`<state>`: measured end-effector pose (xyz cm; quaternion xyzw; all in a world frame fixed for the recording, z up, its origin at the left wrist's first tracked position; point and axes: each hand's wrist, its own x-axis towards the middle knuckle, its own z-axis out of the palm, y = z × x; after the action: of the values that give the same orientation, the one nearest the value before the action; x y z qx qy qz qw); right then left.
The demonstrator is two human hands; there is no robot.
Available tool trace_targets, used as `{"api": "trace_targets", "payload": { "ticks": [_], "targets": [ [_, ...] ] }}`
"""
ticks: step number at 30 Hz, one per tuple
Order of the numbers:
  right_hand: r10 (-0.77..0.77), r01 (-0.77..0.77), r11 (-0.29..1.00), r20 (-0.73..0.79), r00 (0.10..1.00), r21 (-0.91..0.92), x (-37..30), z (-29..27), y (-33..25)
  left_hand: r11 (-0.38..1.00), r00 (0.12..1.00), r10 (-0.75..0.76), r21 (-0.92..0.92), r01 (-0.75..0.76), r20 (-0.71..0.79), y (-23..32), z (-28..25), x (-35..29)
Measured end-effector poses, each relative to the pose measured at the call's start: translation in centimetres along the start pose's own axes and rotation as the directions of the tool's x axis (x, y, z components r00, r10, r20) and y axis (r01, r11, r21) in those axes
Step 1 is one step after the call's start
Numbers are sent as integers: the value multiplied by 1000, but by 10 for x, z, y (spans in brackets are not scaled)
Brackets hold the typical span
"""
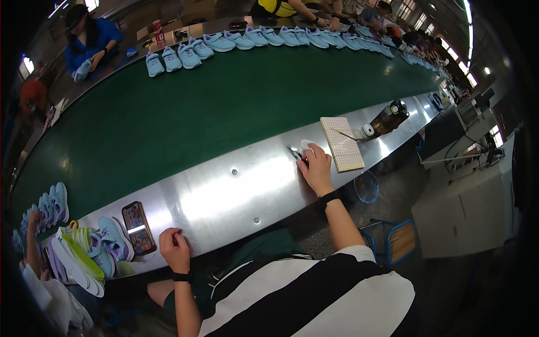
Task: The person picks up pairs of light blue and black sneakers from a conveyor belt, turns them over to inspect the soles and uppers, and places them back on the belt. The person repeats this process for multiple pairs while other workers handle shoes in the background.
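Observation:
My left hand (175, 250) rests at the near edge of the metal ledge, fingers curled in, with nothing visible in them. To its left lies a phone (138, 227) with its screen lit. Farther right, my right hand (318, 171) is over the ledge, thumb and fingers around a small dark tool with a bright tip (296, 153), whose exact kind I cannot make out. Touching or just beyond its fingertips is a small white rounded piece (306, 144). A notepad (342, 145) with a gridded page lies right of that hand, a thin stick-like item (343, 134) across it.
Beyond the ledge runs a green conveyor belt (224, 106), light blue shoes (236, 40) lined along its far side. A dark bottle (390, 118) lies past the notepad. Shoes and insoles (78, 264) crowd the left end, near another person's arm (35, 247). A stool (401, 241) stands right.

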<state>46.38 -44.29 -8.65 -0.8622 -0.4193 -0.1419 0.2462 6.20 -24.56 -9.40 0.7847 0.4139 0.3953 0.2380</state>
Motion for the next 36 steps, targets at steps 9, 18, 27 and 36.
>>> {"api": "trace_targets", "payload": {
  "ticks": [9, 18, 27, 36],
  "targets": [
    [-96, 90, 995, 176, 980, 44, 2, 4, 34, 1000, 1000, -19, -6, 19, 12, -5, 0, -2],
    [-14, 70, 981, 293, 956, -181, 9, -20, 74, 1000, 999, 16, -26, -17, -35, 1, -4, 0],
    [-332, 239, 937, 438, 835, 255, -3, -42, -74, 998, 998, 31, -58, -34, -52, 5, -11, 2],
    [-515, 438, 856, 368, 774, 275, -62, 1, -180, 997, 999, 30, -65, -32, -38, 4, -10, 2]
  ]
}}
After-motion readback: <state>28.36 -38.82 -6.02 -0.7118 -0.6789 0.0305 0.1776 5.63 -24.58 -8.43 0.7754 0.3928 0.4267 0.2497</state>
